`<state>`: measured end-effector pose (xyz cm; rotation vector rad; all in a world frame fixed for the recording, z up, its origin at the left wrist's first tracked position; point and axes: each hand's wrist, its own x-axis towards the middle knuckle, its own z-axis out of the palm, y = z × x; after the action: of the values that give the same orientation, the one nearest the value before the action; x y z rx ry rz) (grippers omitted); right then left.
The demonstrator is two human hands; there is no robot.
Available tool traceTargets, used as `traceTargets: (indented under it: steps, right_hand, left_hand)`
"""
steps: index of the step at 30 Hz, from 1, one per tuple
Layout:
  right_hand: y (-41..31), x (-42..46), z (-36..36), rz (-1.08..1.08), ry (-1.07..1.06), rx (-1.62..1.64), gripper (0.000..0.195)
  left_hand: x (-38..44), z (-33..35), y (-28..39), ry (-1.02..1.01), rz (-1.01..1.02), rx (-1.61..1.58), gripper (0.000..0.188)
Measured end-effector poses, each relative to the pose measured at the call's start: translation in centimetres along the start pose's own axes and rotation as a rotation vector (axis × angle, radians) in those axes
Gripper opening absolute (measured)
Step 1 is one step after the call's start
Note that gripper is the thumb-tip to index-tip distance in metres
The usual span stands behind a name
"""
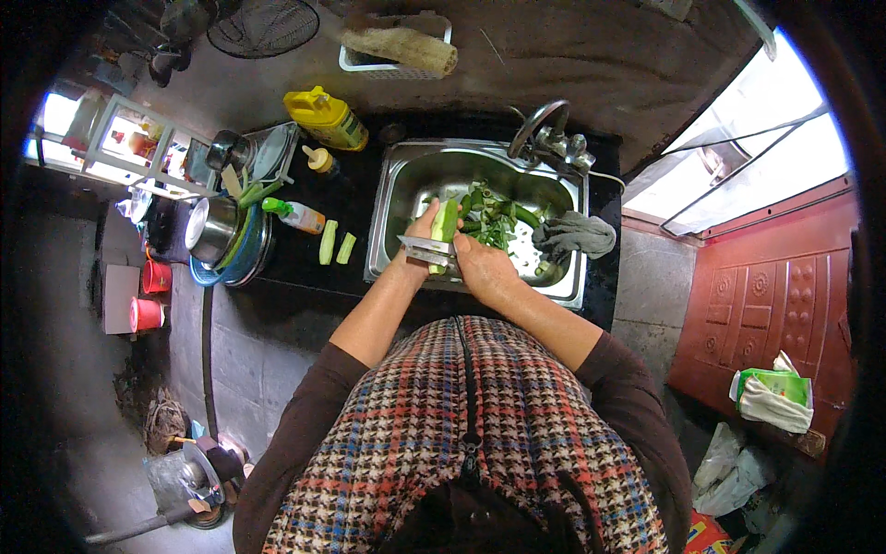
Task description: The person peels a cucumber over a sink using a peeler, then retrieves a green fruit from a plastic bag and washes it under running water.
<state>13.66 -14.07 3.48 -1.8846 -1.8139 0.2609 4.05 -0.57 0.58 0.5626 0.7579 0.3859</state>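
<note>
In the head view my left hand holds a long green vegetable, like a cucumber or luffa, over the near left part of the sink. Part of its skin is off and pale green flesh shows. My right hand grips a flat metal peeling blade, which lies across the vegetable's lower end. Below them, green peelings and unpeeled green vegetables lie in the stainless steel sink. Two pale peeled pieces, a longer one and a shorter one, rest on the black counter left of the sink.
A grey cloth hangs over the sink's right rim, near the faucet. Left on the counter are a yellow jug, a pump bottle, a green-capped bottle and a steel pot in a blue basin.
</note>
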Motion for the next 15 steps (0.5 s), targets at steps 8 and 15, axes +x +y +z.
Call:
traceTargets:
  steps: [8,15]
  right_hand:
    - [-0.6,-0.2,-0.5,-0.147,0.055,-0.010,0.016]
    - [1.2,0.7,1.0,-0.024,-0.050,-0.012,0.011]
  left_hand:
    - [-0.2,-1.5,0.3,0.131,0.064,-0.009,0.043]
    - [-0.3,-1.4,0.4,0.083,0.013,-0.078,0.042]
